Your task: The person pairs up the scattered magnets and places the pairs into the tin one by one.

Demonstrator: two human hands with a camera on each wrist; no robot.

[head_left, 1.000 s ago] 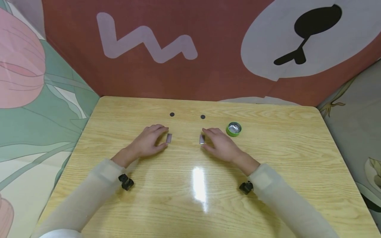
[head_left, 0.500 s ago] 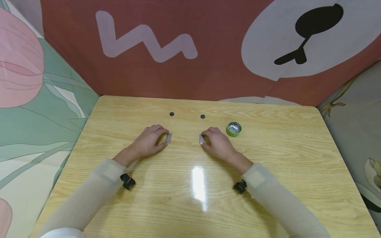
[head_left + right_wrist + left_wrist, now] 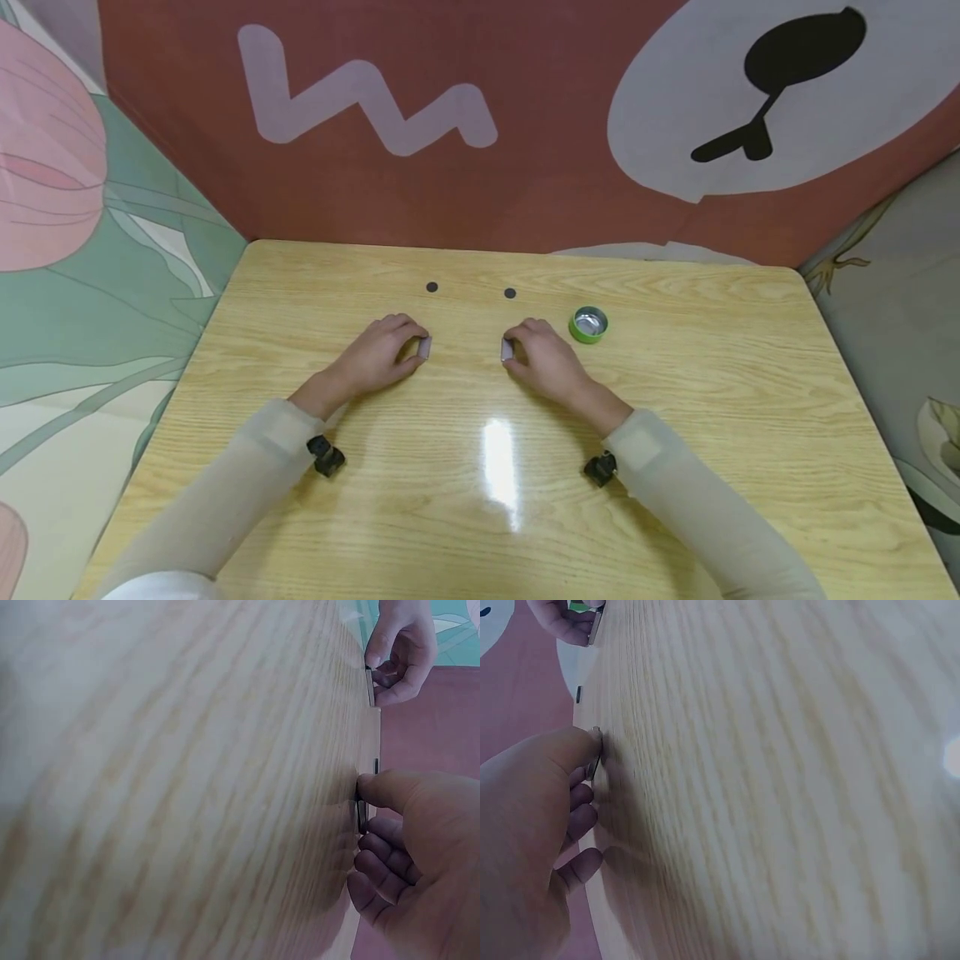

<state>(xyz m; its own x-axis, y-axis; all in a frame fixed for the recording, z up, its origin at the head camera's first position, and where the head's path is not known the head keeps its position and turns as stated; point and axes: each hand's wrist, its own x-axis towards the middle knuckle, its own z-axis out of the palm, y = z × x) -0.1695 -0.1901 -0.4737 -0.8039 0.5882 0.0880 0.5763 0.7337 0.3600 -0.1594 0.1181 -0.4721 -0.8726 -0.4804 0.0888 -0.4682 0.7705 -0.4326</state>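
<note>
In the head view my left hand (image 3: 372, 357) pinches a small grey rectangular plate (image 3: 425, 347) between thumb and fingers, by its near and far edges. Facing it across a short gap, my right hand (image 3: 551, 364) grips a matching plate (image 3: 507, 349) the same way. Both plates are tilted, close over the table. The left wrist view shows the left plate (image 3: 595, 756) edge-on as a thin dark-edged piece under the thumb. Seen from the right wrist, the right plate (image 3: 362, 815) is likewise thin, partly hidden by the thumb and fingers.
Two small black discs (image 3: 432, 287) (image 3: 510, 293) lie behind the hands, towards the table's back edge. A round green tin (image 3: 588, 324), silver inside, stands right of the right hand. The wooden table (image 3: 420, 500) meets a red patterned wall (image 3: 450, 200) at the back.
The fingers of both hands have drawn in and taken hold of the two plates, which now tilt up. My right forearm has shifted a little to the left.
</note>
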